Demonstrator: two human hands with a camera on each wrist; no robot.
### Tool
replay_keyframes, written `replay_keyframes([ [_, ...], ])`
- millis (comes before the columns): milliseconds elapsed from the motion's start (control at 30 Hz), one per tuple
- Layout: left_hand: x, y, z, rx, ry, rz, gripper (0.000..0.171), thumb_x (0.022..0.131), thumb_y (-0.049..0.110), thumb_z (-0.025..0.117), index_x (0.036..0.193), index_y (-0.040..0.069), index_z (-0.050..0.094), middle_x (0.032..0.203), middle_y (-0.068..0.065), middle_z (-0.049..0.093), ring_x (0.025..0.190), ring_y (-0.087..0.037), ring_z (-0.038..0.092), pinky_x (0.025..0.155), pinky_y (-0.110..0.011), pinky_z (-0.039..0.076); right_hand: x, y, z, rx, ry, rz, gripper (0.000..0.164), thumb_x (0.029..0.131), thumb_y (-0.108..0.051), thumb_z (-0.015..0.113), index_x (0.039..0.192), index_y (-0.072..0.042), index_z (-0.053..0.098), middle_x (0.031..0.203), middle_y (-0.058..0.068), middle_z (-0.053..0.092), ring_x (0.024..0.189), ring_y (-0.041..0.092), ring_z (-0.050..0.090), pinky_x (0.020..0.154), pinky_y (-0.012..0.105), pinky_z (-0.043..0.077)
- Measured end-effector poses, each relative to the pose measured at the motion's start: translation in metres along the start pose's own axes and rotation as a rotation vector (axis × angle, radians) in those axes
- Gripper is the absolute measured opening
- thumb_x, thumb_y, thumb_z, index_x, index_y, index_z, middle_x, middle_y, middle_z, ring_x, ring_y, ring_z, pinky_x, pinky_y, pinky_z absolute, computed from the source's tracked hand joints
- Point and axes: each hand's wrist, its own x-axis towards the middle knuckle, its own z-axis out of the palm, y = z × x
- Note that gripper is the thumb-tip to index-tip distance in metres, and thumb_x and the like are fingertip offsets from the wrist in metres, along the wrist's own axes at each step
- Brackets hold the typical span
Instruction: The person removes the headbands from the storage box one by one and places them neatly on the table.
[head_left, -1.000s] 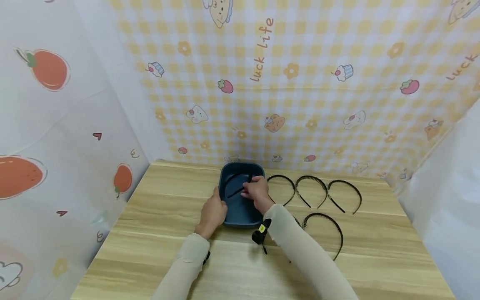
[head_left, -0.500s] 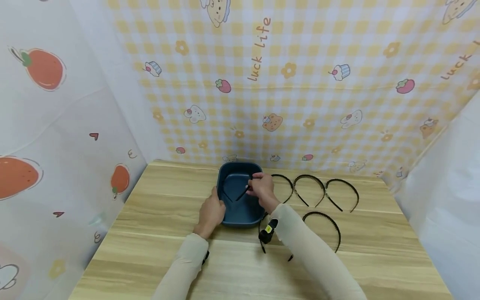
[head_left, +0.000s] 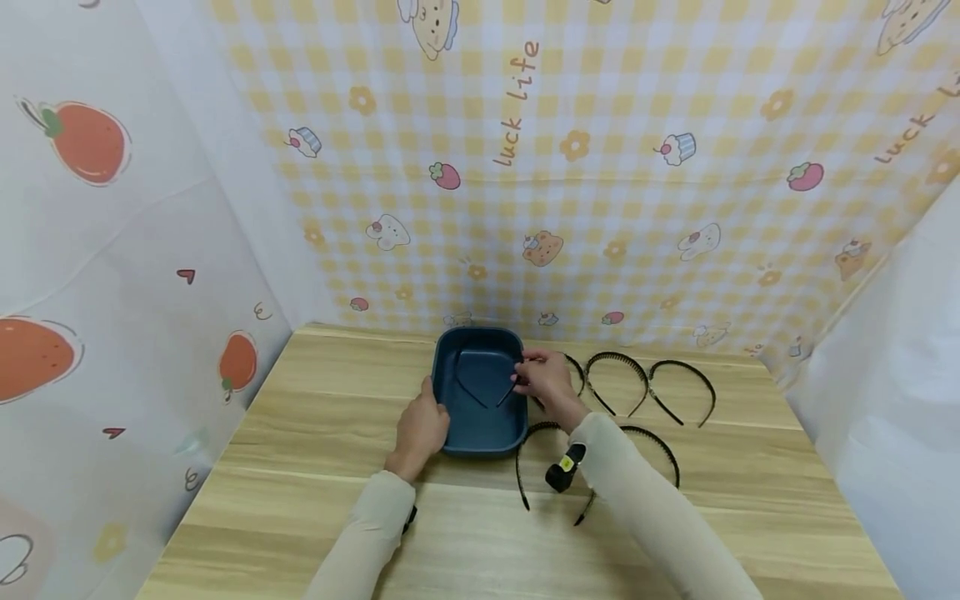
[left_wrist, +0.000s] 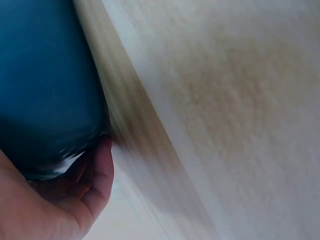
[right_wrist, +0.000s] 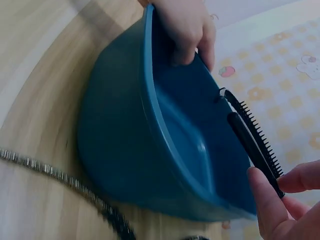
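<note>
A dark blue plastic bin (head_left: 480, 451) stands on the wooden table. My left hand (head_left: 422, 425) grips its left wall, thumb over the rim inside; in the left wrist view the fingers curl against the outside of the bin (left_wrist: 45, 85). Over the bin's right rim, my right hand (head_left: 550, 383) pinches a thin black headband (head_left: 471, 392) between thumb and fingers. The right wrist view shows small teeth along this headband (right_wrist: 245, 132), which hangs over the bin's opening with its two ends toward me in the head view.
Right of the bin lie several more black headbands, including a toothed one (head_left: 617, 356) and a smoother one (head_left: 684, 363) in the back row. Nearer me, one headband (head_left: 519, 467) sits close to the bin's front right corner. A checked cloth (head_left: 570, 208) hangs behind the table.
My right hand has moved right toward the bin's right rim, still pinching the headband, which has turned so both its ends point toward me. The left hand has kept its grip on the bin.
</note>
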Motion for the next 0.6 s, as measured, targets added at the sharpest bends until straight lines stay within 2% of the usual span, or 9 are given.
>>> replay_keyframes([
  [133, 0.000, -0.001, 0.001, 0.008, 0.016, 0.008, 0.056, 0.086, 0.011, 0.041, 0.139, -0.001, 0.027, 0.063, -0.009, 0.055, 0.045, -0.019, 0.045, 0.038, -0.031, 0.033, 0.000, -0.001, -0.017, 0.011, 0.027, 0.007, 0.034, 0.086, -0.004, 0.056, 0.120, -0.005, 0.053, 0.104, 0.018, 0.061, 0.080, 0.025, 0.064, 0.074, 0.038, 0.051],
  [300, -0.001, 0.000, 0.000, 0.014, -0.003, -0.010, 0.057, 0.086, 0.011, 0.042, 0.140, 0.000, 0.024, 0.060, -0.008, 0.053, 0.045, -0.019, 0.044, 0.038, -0.031, 0.033, -0.001, 0.000, -0.036, 0.038, 0.042, 0.017, 0.037, 0.086, -0.003, 0.055, 0.122, -0.003, 0.050, 0.096, 0.014, 0.063, 0.074, 0.019, 0.065, 0.080, 0.043, 0.047],
  [467, -0.002, 0.000, -0.001, 0.030, 0.003, -0.040, 0.057, 0.087, 0.012, 0.043, 0.140, 0.002, 0.025, 0.065, -0.009, 0.055, 0.047, -0.019, 0.045, 0.040, -0.031, 0.033, 0.000, 0.007, -0.052, 0.045, 0.028, 0.004, 0.038, 0.087, -0.003, 0.052, 0.125, -0.003, 0.047, 0.101, 0.014, 0.061, 0.087, 0.028, 0.063, 0.078, 0.042, 0.049],
  [600, 0.000, 0.002, 0.001, 0.024, -0.006, -0.013, 0.057, 0.087, 0.011, 0.041, 0.140, 0.000, 0.024, 0.058, -0.007, 0.052, 0.043, -0.018, 0.042, 0.037, -0.030, 0.030, -0.001, 0.014, -0.069, 0.034, 0.043, 0.004, 0.039, 0.088, -0.005, 0.052, 0.127, -0.005, 0.046, 0.102, 0.013, 0.060, 0.097, 0.033, 0.060, 0.079, 0.040, 0.048],
])
